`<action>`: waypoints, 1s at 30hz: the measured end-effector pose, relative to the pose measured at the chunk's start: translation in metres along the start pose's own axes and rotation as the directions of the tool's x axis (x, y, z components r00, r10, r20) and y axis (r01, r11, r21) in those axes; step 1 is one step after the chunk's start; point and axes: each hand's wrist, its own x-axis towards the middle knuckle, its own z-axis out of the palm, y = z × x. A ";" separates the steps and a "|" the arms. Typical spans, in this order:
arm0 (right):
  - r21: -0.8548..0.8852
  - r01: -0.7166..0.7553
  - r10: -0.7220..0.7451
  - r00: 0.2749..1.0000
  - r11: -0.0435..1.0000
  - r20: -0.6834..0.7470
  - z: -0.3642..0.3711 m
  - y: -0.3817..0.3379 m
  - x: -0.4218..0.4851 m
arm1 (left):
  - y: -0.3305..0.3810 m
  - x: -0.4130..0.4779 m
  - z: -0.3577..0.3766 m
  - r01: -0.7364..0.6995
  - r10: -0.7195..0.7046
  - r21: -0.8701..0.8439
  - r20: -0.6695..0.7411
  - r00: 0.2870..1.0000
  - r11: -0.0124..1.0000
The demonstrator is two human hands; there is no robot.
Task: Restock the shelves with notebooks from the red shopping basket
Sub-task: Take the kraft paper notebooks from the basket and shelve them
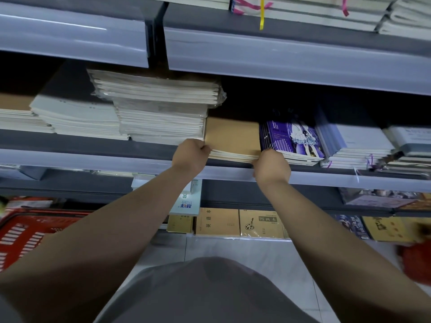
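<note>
A stack of tan kraft-cover notebooks (232, 137) lies on the middle shelf (149, 159), between a tall pile of white wrapped notebooks (161, 110) and a purple illustrated stack (292, 141). My left hand (192, 155) grips the tan stack's front left corner. My right hand (271, 167) grips its front right corner. Both arms reach up from below. The red shopping basket (25, 236) sits low at the left on the floor, partly behind my left forearm; its contents are hidden.
White and grey notebook stacks (356, 145) fill the shelf to the right. The lower shelf holds tan exercise books (240, 222) and dark-covered ones (349, 226). The upper shelf (291, 54) overhangs close above. A red object (417, 262) lies at the right on the tiled floor.
</note>
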 end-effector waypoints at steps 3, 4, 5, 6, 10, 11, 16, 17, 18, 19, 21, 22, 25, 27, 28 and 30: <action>-0.023 0.008 -0.009 1.000 1.000 -0.019 0.001 -0.001 -0.001 | -0.006 0.000 -0.005 -0.040 0.042 -0.047 0.049 0.998 0.998; -0.024 0.008 -0.009 1.000 1.000 -0.020 0.002 -0.001 -0.001 | -0.006 0.000 -0.005 -0.043 0.047 -0.075 0.054 0.997 0.996; -0.022 0.006 -0.007 1.000 1.000 -0.018 0.002 -0.002 0.000 | -0.007 0.001 -0.005 -0.039 0.045 -0.105 0.054 0.998 0.994; -0.020 0.004 -0.004 1.000 1.000 -0.015 0.001 -0.003 0.000 | -0.007 0.002 -0.005 -0.032 0.039 -0.124 0.053 0.998 0.992; -0.041 0.017 -0.018 1.000 0.999 -0.009 -0.001 -0.005 0.002 | -0.010 0.007 -0.005 -0.025 0.032 -0.125 0.060 0.998 0.992; -0.050 0.021 -0.022 1.000 0.999 -0.012 0.000 -0.005 0.001 | -0.011 0.008 -0.004 -0.024 0.033 -0.127 0.068 0.997 0.992; -0.077 0.039 -0.041 0.999 0.996 -0.028 0.003 -0.003 0.000 | -0.012 0.007 -0.001 -0.058 0.068 -0.122 0.080 0.994 0.991; -0.076 0.042 -0.044 0.999 0.996 -0.030 0.003 -0.003 0.000 | -0.012 0.007 0.000 -0.064 0.074 -0.116 0.084 0.994 0.991; -0.075 0.045 -0.048 0.998 0.996 -0.035 0.003 -0.003 0.000 | -0.012 0.007 0.000 -0.068 0.077 -0.107 0.085 0.993 0.992; -0.074 0.049 -0.052 0.998 0.996 -0.038 0.003 -0.002 0.000 | -0.012 0.006 0.000 -0.071 0.079 -0.093 0.082 0.993 0.993; -0.071 0.058 -0.061 0.997 0.996 -0.042 0.003 -0.001 -0.001 | -0.012 0.006 0.000 -0.087 0.094 -0.087 0.081 0.992 0.992; -0.066 0.063 -0.066 0.997 0.996 -0.041 0.002 0.000 -0.001 | -0.011 0.005 0.000 -0.094 0.101 -0.085 0.087 0.991 0.992; -0.047 0.071 -0.073 0.996 0.996 -0.046 0.001 0.002 -0.001 | -0.015 0.008 0.001 -0.125 0.127 -0.025 0.101 0.987 0.992; -0.036 0.075 -0.077 0.996 0.997 -0.054 0.001 0.003 -0.001 | -0.017 0.011 0.002 -0.144 0.139 0.037 0.101 0.985 0.989; -0.027 0.078 -0.079 0.996 0.997 -0.052 0.002 0.003 -0.001 | -0.017 0.011 0.002 -0.158 0.150 0.085 0.098 0.984 0.984; -0.004 0.082 -0.082 0.996 0.997 -0.045 0.003 0.005 -0.001 | -0.017 0.010 0.004 -0.195 0.187 0.188 0.062 0.980 0.962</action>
